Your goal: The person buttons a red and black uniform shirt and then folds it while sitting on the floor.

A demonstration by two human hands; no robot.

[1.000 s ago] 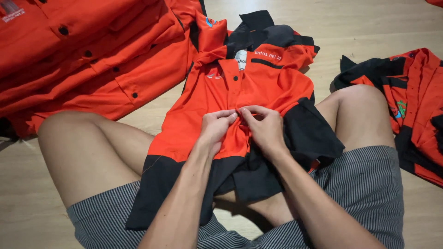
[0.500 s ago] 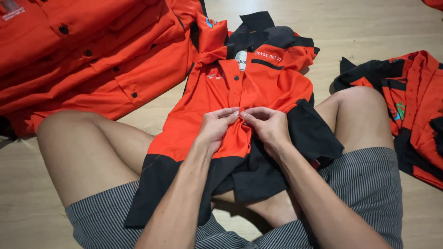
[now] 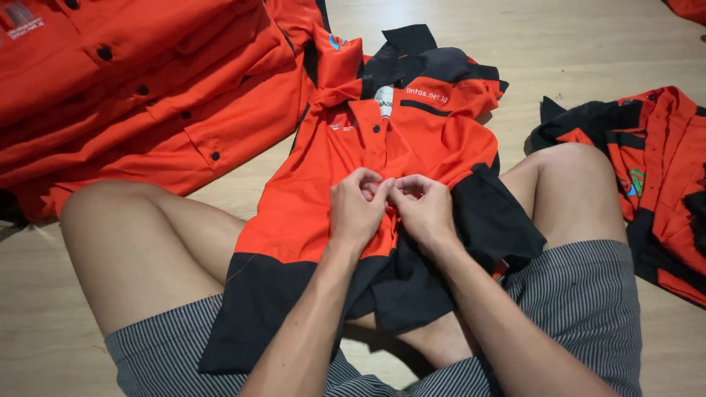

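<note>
- Head view: the left hand (image 3: 358,213) and the right hand (image 3: 423,209) meet at the front placket of an orange and black shirt (image 3: 412,140), the fingertips of both touching one another.
- The fingers (image 3: 368,180) of the left hand are curled and pressed together, pinching the orange fabric at the placket edge; the fingers (image 3: 412,184) of the right hand are bent the same way, pinching the facing edge. Whether a button sits between them cannot be told.
- The shirt lies spread under the fingers, its collar beyond them on the wooden floor (image 3: 588,51) and its black hem draped towards the person over the lap, between the bare knees.
- Striped grey shorts (image 3: 581,301) show below the fingers, on both thighs.
- Left of the fingers and farther off, a pile of orange shirts (image 3: 147,95) with dark buttons lies on the floor.
- Right of the fingers, past the right knee, another orange and black garment (image 3: 654,169) lies crumpled on the floor.
</note>
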